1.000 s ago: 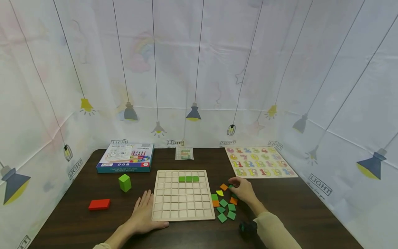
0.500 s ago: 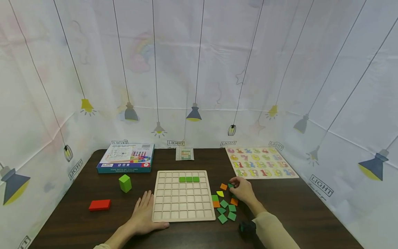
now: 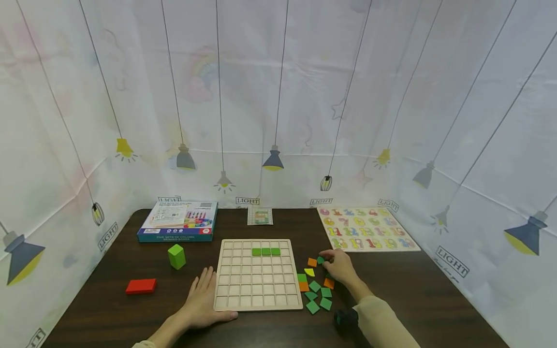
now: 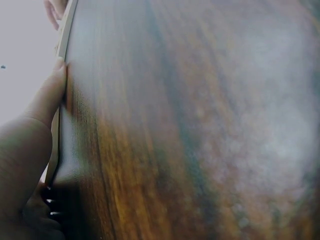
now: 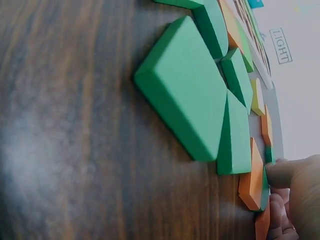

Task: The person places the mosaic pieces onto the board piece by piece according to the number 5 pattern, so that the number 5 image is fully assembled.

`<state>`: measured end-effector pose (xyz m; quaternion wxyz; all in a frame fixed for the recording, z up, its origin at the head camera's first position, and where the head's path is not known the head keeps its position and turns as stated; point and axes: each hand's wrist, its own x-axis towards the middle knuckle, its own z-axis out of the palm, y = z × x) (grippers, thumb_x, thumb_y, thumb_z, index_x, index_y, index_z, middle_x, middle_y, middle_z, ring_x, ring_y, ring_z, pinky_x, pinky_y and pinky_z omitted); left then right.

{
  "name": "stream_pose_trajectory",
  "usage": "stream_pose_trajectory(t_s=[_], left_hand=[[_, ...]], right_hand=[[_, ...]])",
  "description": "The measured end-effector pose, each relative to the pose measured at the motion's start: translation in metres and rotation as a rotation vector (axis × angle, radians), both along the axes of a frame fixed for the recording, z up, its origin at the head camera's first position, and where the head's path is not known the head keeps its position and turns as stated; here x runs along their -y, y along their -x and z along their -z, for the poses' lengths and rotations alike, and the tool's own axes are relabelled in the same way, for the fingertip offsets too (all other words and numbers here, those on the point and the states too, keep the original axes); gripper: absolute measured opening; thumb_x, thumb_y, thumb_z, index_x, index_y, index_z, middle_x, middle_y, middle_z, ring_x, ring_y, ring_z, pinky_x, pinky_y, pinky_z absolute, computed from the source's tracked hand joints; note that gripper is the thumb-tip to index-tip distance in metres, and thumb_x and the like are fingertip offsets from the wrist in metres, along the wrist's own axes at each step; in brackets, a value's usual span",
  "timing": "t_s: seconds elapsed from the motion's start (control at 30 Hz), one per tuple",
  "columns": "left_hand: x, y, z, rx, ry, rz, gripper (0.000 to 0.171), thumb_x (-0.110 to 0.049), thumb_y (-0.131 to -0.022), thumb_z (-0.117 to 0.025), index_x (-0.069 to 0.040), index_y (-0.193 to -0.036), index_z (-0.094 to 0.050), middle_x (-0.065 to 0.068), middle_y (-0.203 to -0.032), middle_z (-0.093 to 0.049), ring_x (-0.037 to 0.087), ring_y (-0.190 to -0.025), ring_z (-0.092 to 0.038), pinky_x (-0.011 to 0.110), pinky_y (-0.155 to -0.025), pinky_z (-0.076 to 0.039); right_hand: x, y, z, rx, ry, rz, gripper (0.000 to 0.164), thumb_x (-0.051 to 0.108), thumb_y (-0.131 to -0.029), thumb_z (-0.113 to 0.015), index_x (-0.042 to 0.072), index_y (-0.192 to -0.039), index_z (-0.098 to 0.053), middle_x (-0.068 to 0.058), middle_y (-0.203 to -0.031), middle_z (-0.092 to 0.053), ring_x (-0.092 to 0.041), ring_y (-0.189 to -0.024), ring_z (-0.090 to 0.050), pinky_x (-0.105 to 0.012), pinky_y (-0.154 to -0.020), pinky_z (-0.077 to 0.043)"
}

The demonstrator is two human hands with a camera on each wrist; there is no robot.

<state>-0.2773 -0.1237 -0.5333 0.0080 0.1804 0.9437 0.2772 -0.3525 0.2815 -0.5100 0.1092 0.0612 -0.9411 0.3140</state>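
Note:
My left hand [image 3: 201, 300] lies on the table at the left side of the wooden grid board [image 3: 224, 275], fingers straight. Its thumb [image 4: 50, 90] reaches along the board's near edge in the left wrist view. Three green tiles [image 3: 266, 252] sit side by side in an upper row of the board. To the right, my right hand [image 3: 341, 267] pinches a small green tile [image 3: 320, 260] between thumb and fingertips. An orange tile [image 3: 312, 262] is just left of it. In the right wrist view the thumb [image 5: 282, 172] touches that green tile, partly hidden.
Several loose green tiles [image 3: 326, 292] and a yellow quarter-round piece [image 3: 309, 272] lie right of the board. A green block [image 3: 176, 256], red block [image 3: 141, 286] and flat box [image 3: 174, 238] stand left. A pattern card [image 3: 260, 216] and number board [image 3: 365, 229] lie behind.
The right fingers have shifted slightly left with the green tile, which shows more now. The nearby orange tile has slid a little left and turned. My left hand stays in place.

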Motion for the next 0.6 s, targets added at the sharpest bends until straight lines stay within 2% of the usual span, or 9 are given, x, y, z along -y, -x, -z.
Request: stream_pose_trajectory(t_s=[0.13,0.4,0.6], left_hand=[[0.0,0.0,-0.001,0.004,0.02,-0.007,0.125,-0.073,-0.067,-0.066,0.011,-0.145,-0.018,0.029,-0.151,-0.011,0.041,-0.14,-0.005,0.057,-0.108,-0.005],[-0.001,-0.001,-0.008,0.023,0.004,0.006,0.123,-0.069,-0.068,-0.069,0.013,-0.144,-0.018,0.031,-0.15,-0.012,0.043,-0.139,-0.006,0.059,-0.107,-0.006],[0.0,-0.002,-0.01,0.022,0.004,0.011,0.124,-0.07,-0.067,-0.068,0.013,-0.144,-0.018,0.031,-0.15,-0.012,0.043,-0.139,-0.007,0.06,-0.107,-0.007]], right_hand=[[-0.001,0.002,0.0,0.015,0.009,0.012,0.016,0.004,-0.083,-0.07,0.004,-0.099,-0.069,-0.009,-0.095,-0.059,-0.021,-0.08,-0.056,-0.038,-0.068,-0.048],[-0.004,0.002,0.001,-0.006,0.068,0.038,0.017,0.006,-0.084,-0.07,0.005,-0.101,-0.068,-0.004,-0.09,-0.065,-0.019,-0.079,-0.059,-0.034,-0.066,-0.049],[0.0,0.005,-0.003,-0.02,0.086,0.043,0.02,0.009,-0.085,-0.069,0.004,-0.105,-0.069,-0.007,-0.097,-0.067,-0.024,-0.088,-0.062,-0.04,-0.073,-0.049]])
